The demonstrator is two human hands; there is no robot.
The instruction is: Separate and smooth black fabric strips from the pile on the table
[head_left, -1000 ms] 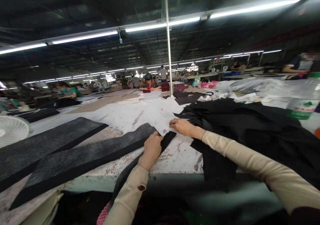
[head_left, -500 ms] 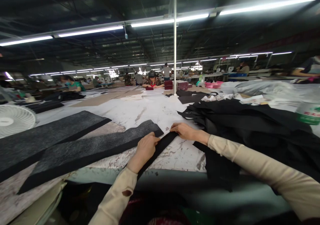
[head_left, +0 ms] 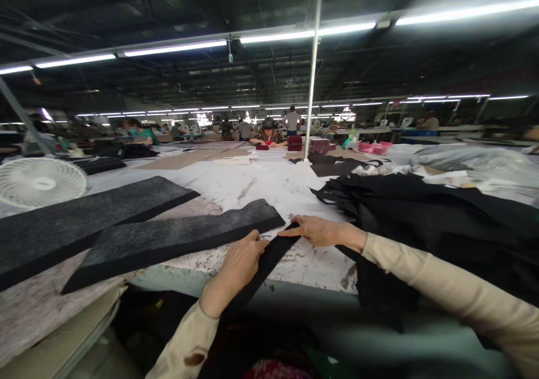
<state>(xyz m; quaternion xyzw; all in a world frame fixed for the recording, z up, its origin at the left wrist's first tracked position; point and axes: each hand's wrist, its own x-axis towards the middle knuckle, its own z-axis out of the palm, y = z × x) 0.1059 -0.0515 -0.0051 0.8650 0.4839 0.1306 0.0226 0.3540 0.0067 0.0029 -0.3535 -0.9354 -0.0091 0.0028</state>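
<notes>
A narrow black fabric strip (head_left: 272,258) runs slantwise from the white tabletop down over its near edge. My left hand (head_left: 241,260) is closed at the strip's left side, thumb pointing right across it and the other fingers bent, partly hidden. At the strip's far end lies my right hand (head_left: 319,231), with two digits stretched out and spread apart on and beside the cloth. Left of my hands, a grey-faced fabric piece (head_left: 185,236) with a black border lies flat. Another such piece (head_left: 105,205) lies farther left.
Right of my hands, a heap of black fabric (head_left: 425,210) hangs over the table edge. A white fan (head_left: 40,182) stands at left. A thin white pole (head_left: 313,76) rises from the table. Dark red stacks (head_left: 294,142) and a pink basket (head_left: 374,147) sit farther back, near other people.
My right hand's digits have spread from a pinch at the strip's far end. The strip shows wider between my hands. The whole view has shifted, moving the scene rightward.
</notes>
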